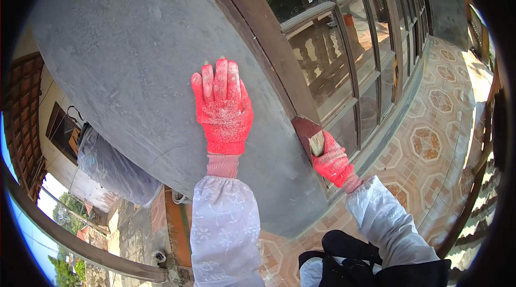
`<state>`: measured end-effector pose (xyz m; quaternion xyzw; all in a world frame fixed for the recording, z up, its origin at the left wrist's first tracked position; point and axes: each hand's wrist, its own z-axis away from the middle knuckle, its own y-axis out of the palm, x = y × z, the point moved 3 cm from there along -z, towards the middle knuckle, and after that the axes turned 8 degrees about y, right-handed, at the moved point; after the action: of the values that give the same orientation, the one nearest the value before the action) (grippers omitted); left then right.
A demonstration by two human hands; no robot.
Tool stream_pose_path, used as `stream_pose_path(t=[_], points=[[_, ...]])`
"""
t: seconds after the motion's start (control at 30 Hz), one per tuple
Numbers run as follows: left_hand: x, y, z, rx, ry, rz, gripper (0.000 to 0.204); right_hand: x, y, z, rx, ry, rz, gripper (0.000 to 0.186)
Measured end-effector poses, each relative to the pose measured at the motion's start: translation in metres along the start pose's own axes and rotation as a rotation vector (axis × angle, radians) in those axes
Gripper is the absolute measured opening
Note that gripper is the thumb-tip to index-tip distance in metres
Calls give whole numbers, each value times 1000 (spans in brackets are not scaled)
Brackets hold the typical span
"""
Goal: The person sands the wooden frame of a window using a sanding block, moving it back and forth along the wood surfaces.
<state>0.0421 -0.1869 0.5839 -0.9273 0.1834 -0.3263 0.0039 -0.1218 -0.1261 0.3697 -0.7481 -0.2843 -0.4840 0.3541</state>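
Observation:
My left hand [224, 105], in a red knit glove with whitish dust on it, lies flat against a grey plastered wall [134, 55]. Its fingers are stretched out and hold nothing. Lower and to the right, my right hand [332, 162], gloved alike, grips a reddish-brown sheet of sandpaper [306, 127]. A pale patch shows on the sheet beside the fingers. The sandpaper rests at the wall's right edge, close to the brown wooden window frame [279, 72]; its far face is hidden.
Glass panes in brown bars [344, 45] run along the right. Below them spreads a patterned tile floor [424, 144]. At the left, a grey plastic-covered bundle [115, 166] hangs near a curved rail [80, 252]. My dark footwear [349, 249] shows at the bottom.

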Motion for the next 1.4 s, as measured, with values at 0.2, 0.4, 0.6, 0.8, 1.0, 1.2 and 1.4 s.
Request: stream_pose_path(t=[0.2,0.4,0.6,0.8,1.0,1.2,1.4], points=[[7,-10,1,-42,-50,72,39,80,-34,-19,38,-176,-58,67],[-15,-19,-6,16,-167,211,41,70,-17,-35,19,-218,-71,70],[-100,-23,-14,716,-251,463,70,20,-2,-33,167,-149,-164,78],[-96,-7,-25,1075,-198,263,90,23,-5,-30,226,-266,-208,76],[-97,12,-51,1371,-10,314,97,11,-10,-29,284,-178,-331,75],[-95,14,-50,1389,78,302,94,4,2,-23,250,-230,-354,80],[-99,12,-53,1394,42,284,90,13,-1,-23,256,-300,-336,92]])
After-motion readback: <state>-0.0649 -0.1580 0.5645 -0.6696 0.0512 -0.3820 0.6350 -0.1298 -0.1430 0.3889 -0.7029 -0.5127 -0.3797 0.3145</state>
